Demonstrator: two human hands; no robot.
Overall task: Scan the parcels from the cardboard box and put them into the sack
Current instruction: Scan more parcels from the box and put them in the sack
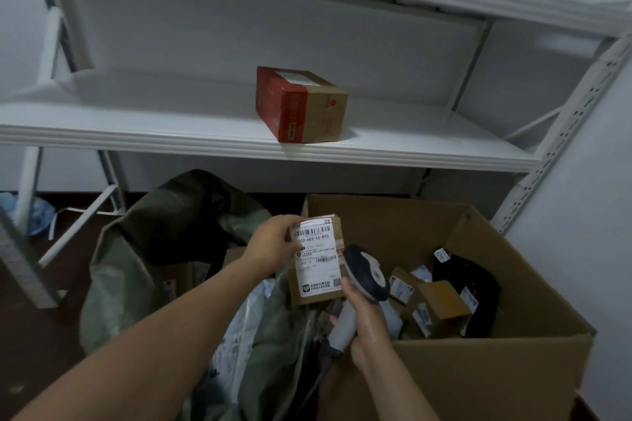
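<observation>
My left hand (270, 243) holds a small brown parcel (316, 280) with a white barcode label facing me, above the gap between sack and box. My right hand (366, 321) grips a grey and black barcode scanner (364, 272), its head right beside the parcel's label. The large open cardboard box (496, 369) stands at the lower right, with several small brown parcels (441, 308) and a black bag (475, 284) inside. The olive green sack (143, 249) lies open at the left, with parcels and a pale plastic mailer (239, 328) in it.
A white metal shelf (205, 137) runs across in front of me, bearing a red and brown carton (301, 104). Its perforated upright (561, 147) rises at the right. Loose white shelf bars (75, 232) and a blue bag (37, 215) lie on the dark floor at the left.
</observation>
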